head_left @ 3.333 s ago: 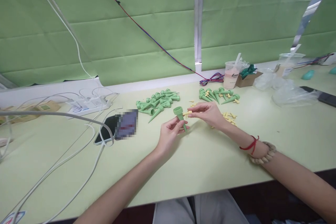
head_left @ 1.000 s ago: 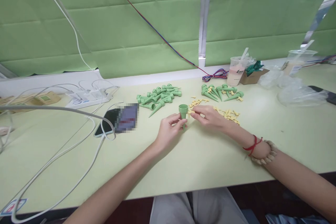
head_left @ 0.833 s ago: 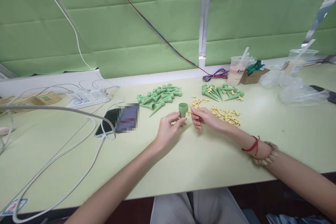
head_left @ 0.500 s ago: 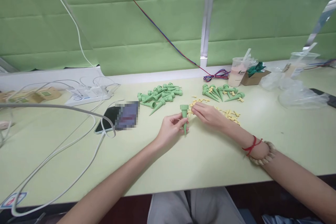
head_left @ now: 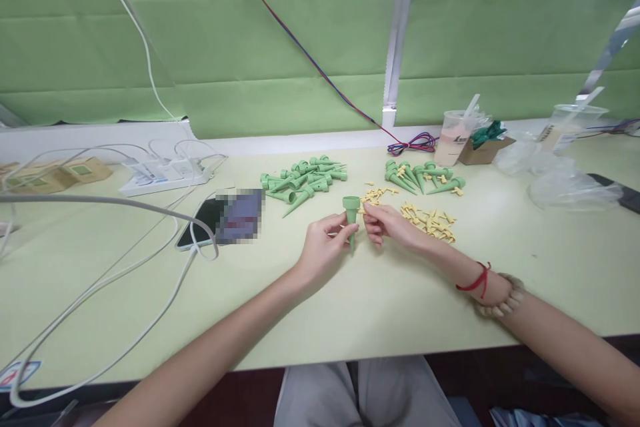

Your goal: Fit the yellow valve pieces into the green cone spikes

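Left hand (head_left: 323, 250) reaches in from lower left, fingers pinched round a green cone spike (head_left: 351, 213) held upright, wide mouth up, just above the table (head_left: 350, 307). Right hand (head_left: 387, 225) comes in from the right with fingers curled, fingertips pinching a small yellow piece (head_left: 363, 209) against the cone's rim. Behind: loose yellow pieces (head_left: 430, 220), then a green cone pile (head_left: 303, 179)

Pale green table (head_left: 350, 307): green spikes (head_left: 303, 181), perhaps yellow clips (head_left: 431, 220), phone (head_left: 203, 230).
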Demonstrator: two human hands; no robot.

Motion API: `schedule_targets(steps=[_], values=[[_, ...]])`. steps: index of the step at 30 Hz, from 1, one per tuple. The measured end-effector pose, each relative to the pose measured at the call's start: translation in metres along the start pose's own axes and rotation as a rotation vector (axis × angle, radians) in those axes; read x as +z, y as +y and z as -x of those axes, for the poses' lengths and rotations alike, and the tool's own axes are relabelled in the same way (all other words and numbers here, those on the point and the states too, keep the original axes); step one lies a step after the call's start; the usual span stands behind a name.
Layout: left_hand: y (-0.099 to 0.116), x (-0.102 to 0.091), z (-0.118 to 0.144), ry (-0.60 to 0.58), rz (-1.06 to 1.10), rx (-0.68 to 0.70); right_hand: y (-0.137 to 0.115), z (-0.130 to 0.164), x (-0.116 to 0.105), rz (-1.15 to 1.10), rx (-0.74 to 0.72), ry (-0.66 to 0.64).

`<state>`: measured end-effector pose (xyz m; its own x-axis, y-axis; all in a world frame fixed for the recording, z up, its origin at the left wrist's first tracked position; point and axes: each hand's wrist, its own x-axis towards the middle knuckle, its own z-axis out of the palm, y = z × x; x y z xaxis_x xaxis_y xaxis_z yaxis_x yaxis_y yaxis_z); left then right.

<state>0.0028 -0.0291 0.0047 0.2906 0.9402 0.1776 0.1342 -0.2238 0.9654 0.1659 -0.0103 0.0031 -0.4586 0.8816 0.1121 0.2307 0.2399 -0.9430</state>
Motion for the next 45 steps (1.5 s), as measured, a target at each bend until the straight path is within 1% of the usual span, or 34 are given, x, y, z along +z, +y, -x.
schedule_targets(steps=[1,2,4,6,8,12,14,16,20,22,24,26,27,28,29,31,33,34,35,37,40,42,45], values=[[0.001,0.0,0.0,-0.035,0.044,-0.026,-0.001,0.001,-0.001,0.025,0.0,0.017],[0.001,0.0,-0.001,-0.074,0.1,-0.061,-0.002,0.002,-0.002,0.123,-0.033,0.071],[0.001,-0.002,-0.003,-0.128,0.202,-0.127,-0.004,0.005,-0.006,0.426,-0.159,0.221],[0.0,-0.004,-0.005,-0.143,0.257,-0.157,-0.005,0.007,-0.01,0.678,-0.264,0.316],[-0.002,-0.006,-0.006,-0.155,0.28,-0.165,-0.005,0.007,-0.013,0.801,-0.31,0.321],[-0.002,-0.005,-0.005,-0.188,0.246,-0.147,0.0,0.005,-0.015,0.906,-0.374,0.268],[-0.002,-0.003,-0.003,-0.167,0.174,-0.101,0.003,0.004,-0.014,0.86,-0.382,0.247],[-0.001,0.0,-0.001,-0.127,0.098,-0.043,0.005,0.005,-0.012,0.763,-0.371,0.239],[-0.002,0.001,0.002,-0.046,-0.051,0.078,0.003,0.007,-0.007,0.554,-0.341,0.273],[-0.004,-0.002,0.001,0.006,-0.163,0.156,0.001,0.006,-0.003,0.361,-0.275,0.244],[-0.005,-0.004,0.0,0.051,-0.272,0.227,0.0,0.004,0.0,0.087,-0.157,0.139],[-0.006,-0.005,-0.001,0.054,-0.322,0.255,-0.001,0.001,0.003,-0.14,-0.024,0.032],[-0.006,-0.004,-0.001,0.039,-0.313,0.247,-0.001,0.001,0.004,-0.189,0.021,0.012],[-0.006,-0.003,-0.001,0.02,-0.283,0.227,-0.001,0.001,0.004,-0.172,0.036,0.023],[-0.006,-0.002,-0.001,-0.001,-0.239,0.197,-0.001,0.001,0.003,-0.09,0.011,0.063],[-0.004,0.001,0.0,-0.026,-0.135,0.126,-0.002,0.004,0.0,0.195,-0.114,0.179],[-0.002,0.003,0.0,-0.017,-0.062,0.072,-0.003,0.006,-0.004,0.463,-0.229,0.27],[-0.002,0.003,0.0,-0.003,-0.048,0.064,-0.004,0.007,-0.006,0.535,-0.254,0.29],[-0.001,0.003,0.0,0.016,-0.045,0.072,-0.005,0.007,-0.007,0.554,-0.263,0.296],[-0.001,0.001,0.0,0.054,-0.06,0.126,-0.006,0.006,-0.007,0.488,-0.249,0.29],[-0.003,-0.001,-0.001,0.079,-0.11,0.211,-0.007,0.005,-0.003,0.27,-0.203,0.266],[-0.003,-0.002,-0.001,0.074,-0.127,0.223,-0.009,0.005,0.001,0.148,-0.194,0.255],[-0.003,-0.001,0.0,0.062,-0.086,0.184,-0.009,0.004,0.005,0.07,-0.201,0.269]])
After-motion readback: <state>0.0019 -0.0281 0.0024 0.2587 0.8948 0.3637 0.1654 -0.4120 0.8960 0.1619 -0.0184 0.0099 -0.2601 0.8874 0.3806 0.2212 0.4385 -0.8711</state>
